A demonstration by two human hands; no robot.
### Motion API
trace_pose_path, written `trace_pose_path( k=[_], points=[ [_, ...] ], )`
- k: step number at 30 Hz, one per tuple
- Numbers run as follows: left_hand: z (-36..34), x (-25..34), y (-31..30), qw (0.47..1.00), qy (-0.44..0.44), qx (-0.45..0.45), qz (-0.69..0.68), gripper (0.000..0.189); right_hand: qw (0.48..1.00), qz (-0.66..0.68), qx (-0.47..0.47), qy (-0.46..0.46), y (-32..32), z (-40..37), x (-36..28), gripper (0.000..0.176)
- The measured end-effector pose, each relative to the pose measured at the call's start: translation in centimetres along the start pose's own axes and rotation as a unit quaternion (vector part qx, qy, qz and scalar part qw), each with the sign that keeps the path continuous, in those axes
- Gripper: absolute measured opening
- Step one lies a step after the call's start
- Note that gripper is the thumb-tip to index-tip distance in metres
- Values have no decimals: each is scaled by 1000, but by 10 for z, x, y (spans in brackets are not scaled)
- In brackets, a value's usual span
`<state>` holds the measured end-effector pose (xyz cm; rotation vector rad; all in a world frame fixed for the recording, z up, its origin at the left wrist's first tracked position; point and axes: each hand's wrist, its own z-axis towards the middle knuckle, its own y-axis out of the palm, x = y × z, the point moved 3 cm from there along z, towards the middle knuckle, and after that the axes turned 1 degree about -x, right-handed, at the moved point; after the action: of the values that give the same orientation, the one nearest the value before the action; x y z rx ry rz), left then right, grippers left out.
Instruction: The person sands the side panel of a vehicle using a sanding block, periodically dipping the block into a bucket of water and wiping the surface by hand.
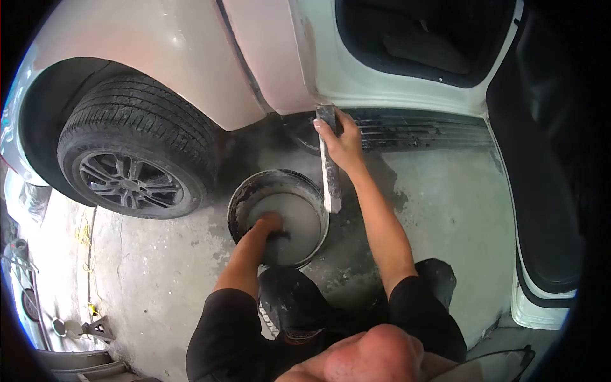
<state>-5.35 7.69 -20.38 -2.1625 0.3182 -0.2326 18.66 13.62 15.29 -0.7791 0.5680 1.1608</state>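
Observation:
My right hand (344, 141) is closed around the upper end of a long, narrow sanding block (330, 184), thumb on one side and fingers on the other. The block has a dark face and a whitish edge, and its top end is beside the lower edge of the car body (296, 76). My left hand (272, 221) reaches into a dark, round bucket (237, 210) of cloudy grey water (299, 219). Its fingers are under the surface, so whatever they hold is hidden.
A car wheel (130, 146) stands left of the bucket. A ribbed side step (414, 130) runs below the door opening, with an open car door (541, 165) at the right. Yellow cord (84, 235) and a metal stand (97, 330) are on the concrete floor (159, 274).

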Motion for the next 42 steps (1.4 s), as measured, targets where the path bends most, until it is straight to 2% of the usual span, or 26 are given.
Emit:
trace_pose_path(
  k=[2,4,8,9,10,11,12,13,14,15,16,17,18,19,20,21,22,25,26,29,31,32,34,38,42],
  points=[
    [-25,0,-9,998,-36,-25,45,36,996,71,5,60,-1,-7,-1,53],
    [-30,-6,-26,996,26,8,86,35,982,158,39,98,-2,-17,-15,39],
    [-40,-11,-57,974,155,52,159,35,971,207,40,117,-9,-27,-2,36],
    [-52,-15,-90,991,79,100,-42,36,970,208,50,119,-12,-30,1,36],
    [-77,-18,-140,960,-3,145,-240,37,968,209,59,122,-13,-32,4,36],
    [-111,-7,-199,939,101,281,-171,38,967,212,67,123,-14,-33,7,36],
    [-132,-6,-251,900,106,361,-222,38,968,207,60,131,-19,-36,9,38],
    [-176,13,-318,886,90,393,-230,34,965,216,73,133,-19,-38,15,39],
    [-218,36,-375,895,26,410,-173,33,961,225,85,136,-19,-40,22,39],
    [-233,35,-415,802,191,565,42,32,958,234,97,138,-18,-42,29,39],
    [-241,22,-461,753,204,601,176,28,948,261,92,156,-16,-45,39,37],
    [-270,37,-505,688,213,652,235,29,947,267,85,159,-15,-45,42,36],
    [-288,52,-549,747,22,587,310,28,945,272,76,163,-15,-46,44,35],
    [-299,57,-583,769,-169,492,371,28,944,277,67,166,-15,-46,46,35],
    [-304,63,-603,713,-81,539,440,24,938,287,66,180,-14,-47,48,34],
    [-310,74,-611,645,10,576,503,21,932,299,64,193,-12,-49,50,34],
    [-315,74,-614,691,6,537,484,27,926,311,63,206,-10,-49,51,34],
    [-306,53,-599,632,131,520,559,31,894,383,58,226,-3,-49,56,34],
    [-299,53,-589,664,111,499,546,33,892,390,55,223,-3,-49,58,35],
    [-276,58,-543,692,153,444,549,26,895,392,49,208,-8,-43,61,38],
    [-252,44,-509,727,170,415,520,31,904,379,52,193,-13,-39,65,40],
    [-240,54,-493,736,191,421,494,40,910,367,39,191,-16,-40,72,42],
    [-217,73,-464,769,163,389,481,48,903,381,31,196,-23,-37,76,41],
    [-159,90,-415,788,141,368,472,50,897,396,22,195,-29,-35,81,40],
    [-159,92,-421,790,161,363,468,53,893,400,0,208,-37,-35,76,41]
  ],
)
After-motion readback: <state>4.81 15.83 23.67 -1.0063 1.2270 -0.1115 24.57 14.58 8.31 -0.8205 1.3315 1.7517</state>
